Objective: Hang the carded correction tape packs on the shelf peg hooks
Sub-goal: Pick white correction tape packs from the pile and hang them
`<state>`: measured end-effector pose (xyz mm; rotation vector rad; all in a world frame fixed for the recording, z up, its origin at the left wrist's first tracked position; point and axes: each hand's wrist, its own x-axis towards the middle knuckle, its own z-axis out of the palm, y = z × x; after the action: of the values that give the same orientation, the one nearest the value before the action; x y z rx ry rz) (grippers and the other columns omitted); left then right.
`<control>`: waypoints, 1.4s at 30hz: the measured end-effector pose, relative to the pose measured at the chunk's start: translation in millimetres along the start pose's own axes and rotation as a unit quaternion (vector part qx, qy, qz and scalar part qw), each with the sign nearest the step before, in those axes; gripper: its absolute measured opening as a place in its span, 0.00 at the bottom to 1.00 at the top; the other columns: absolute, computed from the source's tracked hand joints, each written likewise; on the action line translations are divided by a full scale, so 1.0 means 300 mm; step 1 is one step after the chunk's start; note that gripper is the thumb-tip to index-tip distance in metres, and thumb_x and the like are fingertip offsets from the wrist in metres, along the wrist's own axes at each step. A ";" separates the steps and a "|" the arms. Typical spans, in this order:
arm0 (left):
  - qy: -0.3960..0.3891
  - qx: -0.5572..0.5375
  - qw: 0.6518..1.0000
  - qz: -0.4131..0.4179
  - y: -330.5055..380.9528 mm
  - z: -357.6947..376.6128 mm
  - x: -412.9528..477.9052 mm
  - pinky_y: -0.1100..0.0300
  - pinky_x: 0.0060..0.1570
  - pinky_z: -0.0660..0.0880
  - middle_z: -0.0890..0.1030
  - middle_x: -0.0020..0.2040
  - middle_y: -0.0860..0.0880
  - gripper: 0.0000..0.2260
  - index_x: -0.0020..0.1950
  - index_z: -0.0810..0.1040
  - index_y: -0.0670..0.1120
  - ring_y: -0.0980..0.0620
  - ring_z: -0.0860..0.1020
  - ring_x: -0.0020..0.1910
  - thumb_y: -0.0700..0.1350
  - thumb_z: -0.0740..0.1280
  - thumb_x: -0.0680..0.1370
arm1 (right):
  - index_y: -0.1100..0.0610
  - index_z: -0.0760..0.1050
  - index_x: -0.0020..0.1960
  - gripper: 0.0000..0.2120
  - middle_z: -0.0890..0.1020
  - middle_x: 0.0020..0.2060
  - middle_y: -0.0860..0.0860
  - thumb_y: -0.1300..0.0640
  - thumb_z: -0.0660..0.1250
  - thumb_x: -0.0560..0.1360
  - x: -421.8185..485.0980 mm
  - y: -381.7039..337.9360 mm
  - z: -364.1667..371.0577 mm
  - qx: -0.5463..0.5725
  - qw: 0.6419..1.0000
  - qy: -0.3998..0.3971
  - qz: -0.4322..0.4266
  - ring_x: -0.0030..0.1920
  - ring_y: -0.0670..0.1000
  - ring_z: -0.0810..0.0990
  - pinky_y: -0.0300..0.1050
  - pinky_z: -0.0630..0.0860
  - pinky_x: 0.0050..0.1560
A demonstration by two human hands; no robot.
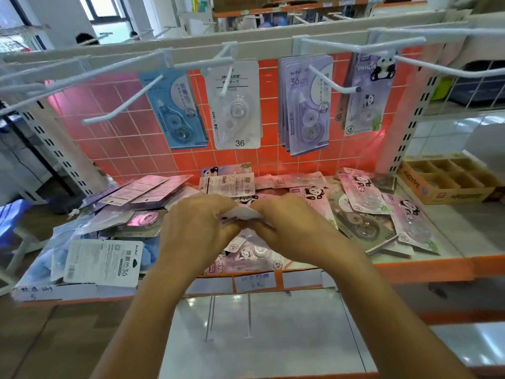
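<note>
Both hands' fingers [218, 214] round white pack [241, 213] above shelf pile [363, 203].

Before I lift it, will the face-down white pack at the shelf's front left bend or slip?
Probably light and fairly stiff: the white pack is a flat card. It likely slides easily, lying loosely atop other glossy packs.

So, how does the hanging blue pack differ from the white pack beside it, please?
The blue pack hangs tilted; the white pack hangs nearly straight. The blue pack's card is blue; the white pack's is white, with a bold 36 below. Both hang on peg hooks.
</note>
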<state>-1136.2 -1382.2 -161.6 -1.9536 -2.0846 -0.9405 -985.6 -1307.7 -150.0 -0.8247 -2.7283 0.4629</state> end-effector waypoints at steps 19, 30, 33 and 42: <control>0.031 -0.361 0.915 -0.176 -0.027 0.029 -0.067 0.49 0.49 0.80 0.84 0.45 0.46 0.12 0.49 0.80 0.44 0.45 0.82 0.46 0.51 0.67 0.73 | 0.51 0.80 0.49 0.07 0.84 0.48 0.57 0.59 0.65 0.76 0.024 -0.032 -0.064 0.561 0.782 0.271 -0.028 0.50 0.64 0.81 0.64 0.78 0.51; 0.059 -0.433 0.881 -0.183 -0.015 0.002 -0.068 0.68 0.39 0.78 0.85 0.41 0.54 0.07 0.49 0.78 0.49 0.55 0.84 0.41 0.41 0.61 0.79 | 0.57 0.80 0.47 0.06 0.82 0.47 0.65 0.60 0.64 0.78 0.063 -0.080 -0.107 0.570 0.768 0.287 -0.047 0.47 0.64 0.80 0.66 0.76 0.48; 0.068 -0.433 0.881 -0.175 -0.014 -0.001 -0.064 0.68 0.38 0.78 0.85 0.40 0.55 0.06 0.48 0.78 0.49 0.55 0.84 0.39 0.43 0.62 0.77 | 0.63 0.78 0.47 0.08 0.78 0.49 0.71 0.58 0.65 0.77 0.090 -0.081 -0.115 0.557 0.774 0.299 -0.033 0.50 0.74 0.75 0.71 0.74 0.46; 0.059 -0.421 0.889 -0.171 -0.023 -0.004 -0.062 0.68 0.37 0.78 0.85 0.40 0.58 0.06 0.48 0.78 0.49 0.56 0.84 0.39 0.42 0.62 0.78 | 0.60 0.78 0.50 0.07 0.82 0.49 0.63 0.58 0.63 0.79 0.109 -0.070 -0.108 0.545 0.786 0.292 -0.010 0.51 0.68 0.79 0.67 0.77 0.48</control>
<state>-1140.2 -1398.5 -172.1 -1.7245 -2.1796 -2.2834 -1011.6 -1298.3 -107.7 -0.4552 -1.4695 1.3170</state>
